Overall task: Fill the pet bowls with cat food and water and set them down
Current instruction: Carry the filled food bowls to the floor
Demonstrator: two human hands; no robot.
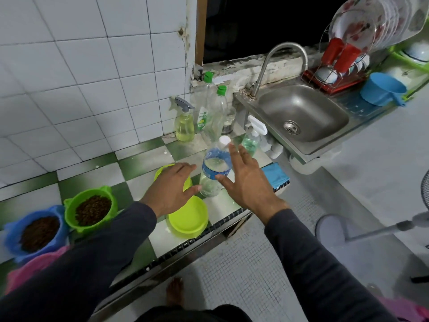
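on the checkered counter (139, 180), both spread hands, left hand (171, 187) and right hand (246, 180), flank the water bottle (214, 169); grip its middle firmly before uncapping.

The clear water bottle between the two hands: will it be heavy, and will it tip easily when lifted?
The water bottle looks mostly full, so probably rather heavy. It is tall and narrow, so a sideways push may tip it. Its thin clear plastic likely dents under grip.
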